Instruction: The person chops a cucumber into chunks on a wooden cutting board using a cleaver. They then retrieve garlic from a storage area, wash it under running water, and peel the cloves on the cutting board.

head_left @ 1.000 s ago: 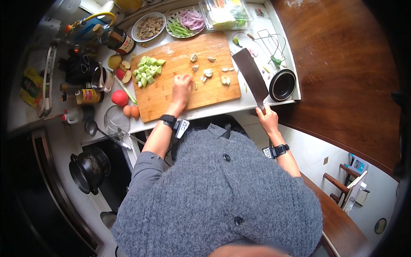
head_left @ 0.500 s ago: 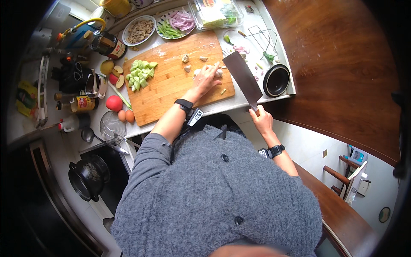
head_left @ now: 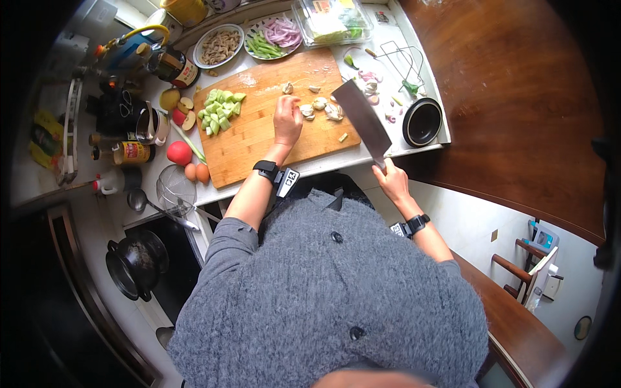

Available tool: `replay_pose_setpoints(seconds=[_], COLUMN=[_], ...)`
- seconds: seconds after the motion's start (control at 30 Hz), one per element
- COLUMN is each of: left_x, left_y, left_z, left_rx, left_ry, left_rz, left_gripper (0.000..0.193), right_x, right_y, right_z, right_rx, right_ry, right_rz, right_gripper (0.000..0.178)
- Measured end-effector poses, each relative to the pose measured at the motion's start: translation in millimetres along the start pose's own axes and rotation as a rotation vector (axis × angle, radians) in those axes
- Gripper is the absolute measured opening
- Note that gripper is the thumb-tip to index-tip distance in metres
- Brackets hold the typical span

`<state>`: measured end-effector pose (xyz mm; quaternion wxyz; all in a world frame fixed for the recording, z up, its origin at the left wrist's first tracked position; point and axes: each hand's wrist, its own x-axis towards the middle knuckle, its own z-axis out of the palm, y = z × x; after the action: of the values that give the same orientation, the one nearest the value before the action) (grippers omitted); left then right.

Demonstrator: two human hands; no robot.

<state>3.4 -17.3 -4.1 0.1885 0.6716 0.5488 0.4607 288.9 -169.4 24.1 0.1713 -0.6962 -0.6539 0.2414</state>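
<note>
Garlic cloves (head_left: 320, 107) scattered on the far right part of the wooden cutting board (head_left: 259, 139), a loose cluster running roughly left to right. Left hand (head_left: 286, 121) resting palm-down on the board, fingers curled narrow and reaching toward the nearest clove just to its right, touching or all but touching it; hard to tell which. Right hand (head_left: 388, 178) closed around the handle of a cleaver (head_left: 362, 119), near the front edge of the table (head_left: 362, 155). Blade's long axis slanting from the hand up and leftward, tip ending just beside the rightmost cloves, flat broad side facing up. So: cloves between the two hands, left hand nearer, blade approaching from the right. Chopped green vegetable pieces (head_left: 220, 107) piled well apart on the board's left side.
</note>
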Motion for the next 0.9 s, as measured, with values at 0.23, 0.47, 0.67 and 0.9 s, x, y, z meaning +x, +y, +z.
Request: replay_pose_setpoints(seconds=[0.23, 0.47, 0.67, 0.9], left_x=[-5, -12, 56, 25], left_y=[35, 26, -40, 0], left_z=[55, 31, 4, 27], left_rx=[0.214, 0.295, 0.346, 0.024], left_ry=[-0.300, -0.193, -0.144, -0.230], left_rz=[0.468, 0.526, -0.067, -0.131], left_gripper=[0.023, 0.018, 0.015, 0.021], right_x=[-16, -35, -34, -36], right_y=[-4, -1, 4, 8], right_z=[-13, -13, -18, -17], right_rx=[0.161, 0.139, 0.148, 0.152], right_ry=[0.126, 0.078, 0.090, 0.140], right_rz=[0.107, 0.108, 0.095, 0.086], right_gripper=[0.028, 0.027, 0.026, 0.026])
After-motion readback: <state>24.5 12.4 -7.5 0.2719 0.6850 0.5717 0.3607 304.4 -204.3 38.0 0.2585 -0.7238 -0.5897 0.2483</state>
